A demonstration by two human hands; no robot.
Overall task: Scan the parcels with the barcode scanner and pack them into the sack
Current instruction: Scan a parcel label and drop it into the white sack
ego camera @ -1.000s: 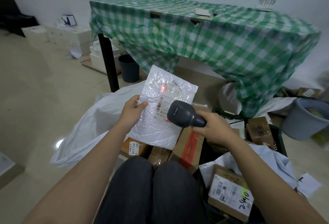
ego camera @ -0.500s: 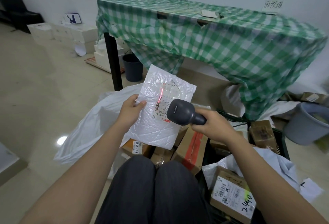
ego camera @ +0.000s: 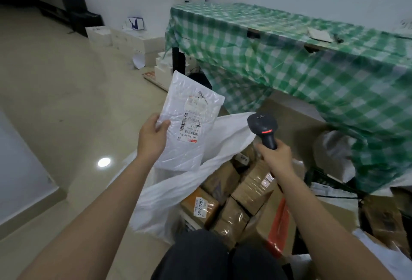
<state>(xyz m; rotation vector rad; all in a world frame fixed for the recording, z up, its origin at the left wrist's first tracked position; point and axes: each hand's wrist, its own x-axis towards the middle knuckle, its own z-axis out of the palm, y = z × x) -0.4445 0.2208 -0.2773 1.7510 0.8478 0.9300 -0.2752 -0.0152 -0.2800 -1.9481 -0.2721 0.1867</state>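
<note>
Left hand (ego camera: pixel 152 135) grips white parcel (ego camera: pixel 189 121) mid-frame above sack (ego camera: pixel 223 143); right hand (ego camera: pixel 275 156) clenches barcode scanner (ego camera: pixel 263 127) handle.

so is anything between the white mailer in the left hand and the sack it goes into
Nothing visible. The left hand holds the white plastic mailer parcel just above the white woven sack, whose mouth lies open beneath it. The right hand holds the dark barcode scanner off to the side.

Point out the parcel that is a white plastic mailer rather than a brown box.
The white mailer held up in the left hand; the other parcels are taped brown boxes piled below.
</note>
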